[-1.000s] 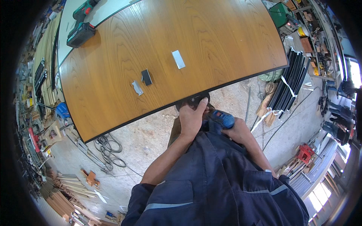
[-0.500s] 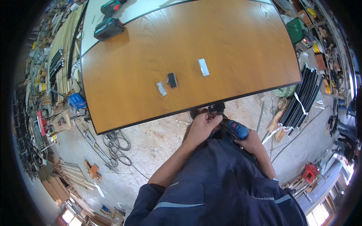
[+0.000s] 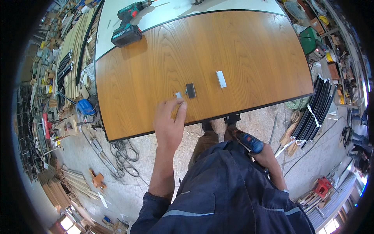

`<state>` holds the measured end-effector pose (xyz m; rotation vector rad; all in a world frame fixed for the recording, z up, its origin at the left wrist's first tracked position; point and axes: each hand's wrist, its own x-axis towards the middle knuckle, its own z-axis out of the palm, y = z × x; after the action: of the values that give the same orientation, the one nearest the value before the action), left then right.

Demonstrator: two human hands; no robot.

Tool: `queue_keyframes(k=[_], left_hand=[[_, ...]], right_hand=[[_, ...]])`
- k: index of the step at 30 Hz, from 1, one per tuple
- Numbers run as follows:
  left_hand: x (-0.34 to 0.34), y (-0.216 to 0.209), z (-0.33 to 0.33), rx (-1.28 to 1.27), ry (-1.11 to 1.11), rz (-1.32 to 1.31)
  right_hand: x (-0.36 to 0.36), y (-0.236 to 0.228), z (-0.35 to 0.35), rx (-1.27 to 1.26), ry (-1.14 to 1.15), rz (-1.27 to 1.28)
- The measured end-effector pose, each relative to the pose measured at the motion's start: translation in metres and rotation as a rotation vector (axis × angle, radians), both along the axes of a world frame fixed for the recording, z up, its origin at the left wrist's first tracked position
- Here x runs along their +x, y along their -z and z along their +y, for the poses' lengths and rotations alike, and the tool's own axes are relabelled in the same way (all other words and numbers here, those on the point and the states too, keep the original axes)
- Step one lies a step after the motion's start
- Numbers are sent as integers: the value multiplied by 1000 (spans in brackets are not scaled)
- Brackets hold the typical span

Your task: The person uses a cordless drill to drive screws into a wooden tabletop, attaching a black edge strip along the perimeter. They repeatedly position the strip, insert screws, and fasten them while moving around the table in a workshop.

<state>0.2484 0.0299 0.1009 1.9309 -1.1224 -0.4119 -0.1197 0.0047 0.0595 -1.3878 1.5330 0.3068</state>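
The small silver piece lies on the wood-grain table toward its near side, partly hidden by your left hand. The fingers there are half curled, thumb and index tips close together — I cannot tell whether they touch or pinch the piece. Just right of it lies a dark block, and farther right a pale strip; all three sit loose, probably to keep them within easy reach. Your right hand is clenched around a blue cordless driver, held low in front of your body — likely so it stays clear of the tabletop and leaves your left hand free. At the far left stands a green cordless drill, its bit pointing over the white surface, seemingly parked away from the small parts
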Motion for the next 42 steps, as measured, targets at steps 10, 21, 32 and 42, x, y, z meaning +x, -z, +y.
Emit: queue_keyframes(k=[10,21,32,42], left_hand=[[24,29,-40,142,157,-442],[49,25,-50,52,112,-317],[24,-9,41,-175,-224,659],[-80,71,78,173,-163,1557]], right_hand=[[7,-12,15,-31,24,-65],[-6,-4,24,-76,75,-120],[2,-57,14,-181,-44,-381],[-1,-89,-7,-234,-228,-562]])
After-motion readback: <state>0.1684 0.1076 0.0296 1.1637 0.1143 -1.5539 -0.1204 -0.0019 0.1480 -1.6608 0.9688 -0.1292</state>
